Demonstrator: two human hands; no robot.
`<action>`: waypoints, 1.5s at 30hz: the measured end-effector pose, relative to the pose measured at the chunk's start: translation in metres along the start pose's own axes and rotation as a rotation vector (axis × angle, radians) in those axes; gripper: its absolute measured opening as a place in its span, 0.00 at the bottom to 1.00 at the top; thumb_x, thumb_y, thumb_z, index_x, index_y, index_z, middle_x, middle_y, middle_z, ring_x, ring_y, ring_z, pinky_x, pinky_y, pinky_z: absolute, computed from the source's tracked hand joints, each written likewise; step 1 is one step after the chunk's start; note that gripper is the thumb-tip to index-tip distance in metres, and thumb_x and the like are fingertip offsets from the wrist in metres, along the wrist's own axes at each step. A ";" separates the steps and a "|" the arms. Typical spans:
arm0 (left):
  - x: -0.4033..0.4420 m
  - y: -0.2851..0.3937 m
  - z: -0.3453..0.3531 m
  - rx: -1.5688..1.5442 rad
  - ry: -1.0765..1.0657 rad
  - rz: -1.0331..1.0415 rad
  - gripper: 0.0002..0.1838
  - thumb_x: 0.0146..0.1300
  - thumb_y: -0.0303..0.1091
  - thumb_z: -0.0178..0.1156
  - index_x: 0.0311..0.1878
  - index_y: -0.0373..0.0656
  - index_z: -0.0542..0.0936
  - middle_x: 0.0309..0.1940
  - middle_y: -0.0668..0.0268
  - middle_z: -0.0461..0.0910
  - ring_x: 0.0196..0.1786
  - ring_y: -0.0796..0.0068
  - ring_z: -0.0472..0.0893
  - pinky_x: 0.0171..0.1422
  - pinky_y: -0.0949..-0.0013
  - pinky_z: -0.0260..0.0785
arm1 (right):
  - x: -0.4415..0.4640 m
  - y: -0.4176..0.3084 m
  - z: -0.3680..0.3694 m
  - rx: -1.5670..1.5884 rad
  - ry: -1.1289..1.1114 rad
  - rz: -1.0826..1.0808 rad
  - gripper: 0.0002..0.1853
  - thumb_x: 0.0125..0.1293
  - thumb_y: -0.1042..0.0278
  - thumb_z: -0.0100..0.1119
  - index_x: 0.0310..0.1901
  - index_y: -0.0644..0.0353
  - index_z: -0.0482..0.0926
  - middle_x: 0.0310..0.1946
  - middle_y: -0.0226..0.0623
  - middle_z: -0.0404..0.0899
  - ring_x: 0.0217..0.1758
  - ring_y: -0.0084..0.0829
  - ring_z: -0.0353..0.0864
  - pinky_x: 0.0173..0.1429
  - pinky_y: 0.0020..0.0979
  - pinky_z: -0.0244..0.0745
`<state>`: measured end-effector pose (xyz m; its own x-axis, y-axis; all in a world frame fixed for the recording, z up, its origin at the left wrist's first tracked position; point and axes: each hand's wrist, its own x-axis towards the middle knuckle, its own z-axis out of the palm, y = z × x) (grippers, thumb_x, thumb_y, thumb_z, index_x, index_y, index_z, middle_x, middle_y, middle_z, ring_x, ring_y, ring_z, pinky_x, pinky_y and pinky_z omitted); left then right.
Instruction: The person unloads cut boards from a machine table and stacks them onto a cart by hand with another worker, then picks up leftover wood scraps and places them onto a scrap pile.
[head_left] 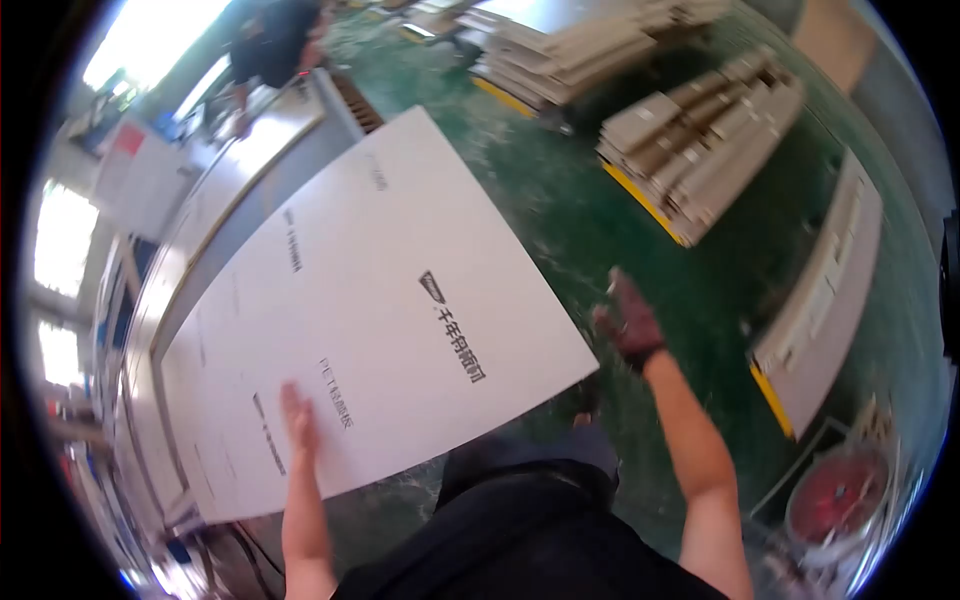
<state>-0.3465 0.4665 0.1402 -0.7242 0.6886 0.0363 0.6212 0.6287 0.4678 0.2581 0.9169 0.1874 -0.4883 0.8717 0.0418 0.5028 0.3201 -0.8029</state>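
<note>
Panel (370, 260): smooth, matt. Glove (636, 325): matt cloth, seemingly. Floor (545, 190): scuffed, faintly glossy. Shirt (520, 545): matt cloth.

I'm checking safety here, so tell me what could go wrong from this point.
The white board appears to jut past the bench, and the right hand is off it, so it might tip or slide. The left hand looks ungloved, so the board's edge could scrape it. The long panel low on the right could trip someone stepping that way.
</note>
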 end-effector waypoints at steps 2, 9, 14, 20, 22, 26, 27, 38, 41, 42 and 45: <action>-0.011 0.108 0.014 0.352 -0.071 0.278 0.34 0.79 0.44 0.52 0.83 0.42 0.61 0.85 0.53 0.55 0.88 0.55 0.50 0.90 0.52 0.39 | -0.001 -0.007 0.033 -0.245 -0.128 -0.320 0.57 0.67 0.27 0.62 0.80 0.70 0.56 0.80 0.57 0.60 0.83 0.52 0.60 0.85 0.45 0.57; -0.021 0.276 0.067 0.343 -0.174 0.155 0.35 0.77 0.57 0.50 0.83 0.56 0.64 0.87 0.63 0.52 0.89 0.58 0.46 0.91 0.53 0.32 | 0.003 -0.033 0.036 0.056 -0.470 -0.095 0.62 0.66 0.30 0.64 0.83 0.69 0.44 0.85 0.60 0.45 0.88 0.51 0.49 0.88 0.42 0.49; -0.014 0.293 0.063 0.337 -0.143 0.061 0.35 0.75 0.56 0.52 0.82 0.58 0.67 0.86 0.65 0.55 0.88 0.61 0.49 0.91 0.53 0.34 | 0.041 -0.017 0.007 0.048 -0.536 0.078 0.56 0.69 0.34 0.63 0.82 0.69 0.50 0.82 0.61 0.52 0.86 0.55 0.53 0.87 0.45 0.52; 0.007 0.305 0.063 0.324 -0.116 0.023 0.35 0.75 0.57 0.53 0.80 0.54 0.69 0.84 0.64 0.60 0.87 0.60 0.54 0.90 0.52 0.38 | 0.116 -0.048 -0.015 -0.128 -0.392 -0.659 0.44 0.68 0.40 0.67 0.74 0.66 0.69 0.73 0.56 0.70 0.81 0.55 0.64 0.85 0.52 0.55; 0.008 0.303 0.067 0.317 -0.126 0.011 0.35 0.75 0.57 0.53 0.80 0.54 0.70 0.84 0.64 0.60 0.87 0.60 0.54 0.90 0.52 0.38 | 0.140 -0.061 -0.004 -0.092 -0.490 -0.861 0.40 0.68 0.40 0.67 0.72 0.60 0.73 0.74 0.49 0.72 0.80 0.52 0.65 0.85 0.53 0.55; -0.002 0.307 0.076 0.309 -0.054 -0.043 0.34 0.76 0.56 0.52 0.81 0.53 0.69 0.84 0.63 0.60 0.87 0.58 0.54 0.90 0.52 0.38 | 0.175 -0.039 0.029 -0.126 -0.659 -0.994 0.41 0.71 0.35 0.59 0.75 0.57 0.71 0.77 0.47 0.69 0.83 0.49 0.62 0.88 0.52 0.47; -0.011 0.311 0.079 0.306 -0.039 -0.087 0.34 0.76 0.56 0.51 0.81 0.53 0.69 0.84 0.62 0.60 0.87 0.57 0.54 0.90 0.51 0.38 | 0.183 -0.033 0.030 -0.149 -0.634 -0.970 0.41 0.71 0.35 0.59 0.75 0.57 0.70 0.77 0.48 0.68 0.83 0.49 0.61 0.88 0.52 0.46; -0.196 0.398 0.195 0.201 0.647 -0.700 0.35 0.80 0.47 0.53 0.82 0.37 0.62 0.84 0.49 0.56 0.86 0.52 0.56 0.89 0.50 0.41 | 0.290 0.215 -0.134 -0.482 -0.606 -0.171 0.51 0.69 0.23 0.52 0.80 0.58 0.63 0.83 0.49 0.58 0.87 0.49 0.51 0.87 0.47 0.46; -0.193 0.424 0.219 -0.217 0.998 -0.881 0.39 0.79 0.45 0.57 0.83 0.35 0.56 0.82 0.48 0.58 0.83 0.52 0.61 0.84 0.55 0.55 | 0.300 0.284 -0.194 -0.459 -0.519 0.056 0.48 0.70 0.25 0.54 0.78 0.58 0.67 0.80 0.50 0.63 0.85 0.49 0.58 0.85 0.44 0.55; -0.185 0.430 0.228 -0.355 1.049 -0.983 0.39 0.80 0.47 0.56 0.83 0.35 0.57 0.81 0.49 0.60 0.81 0.52 0.64 0.83 0.55 0.58 | 0.306 0.306 -0.205 -0.437 -0.497 0.123 0.47 0.70 0.26 0.54 0.77 0.59 0.69 0.79 0.51 0.65 0.84 0.49 0.61 0.84 0.43 0.58; -0.160 0.480 0.217 -1.168 1.083 -0.989 0.37 0.81 0.53 0.53 0.81 0.37 0.61 0.77 0.53 0.68 0.76 0.54 0.71 0.80 0.54 0.64 | 0.323 0.323 -0.207 -0.265 -0.416 0.300 0.44 0.70 0.29 0.57 0.73 0.61 0.73 0.75 0.52 0.71 0.80 0.49 0.67 0.81 0.42 0.63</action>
<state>0.1330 0.7363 0.1677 -0.7886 -0.5143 -0.3369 -0.2385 -0.2491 0.9386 0.4101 1.3788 0.0642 -0.5093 0.7368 -0.4447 0.7978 0.2104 -0.5650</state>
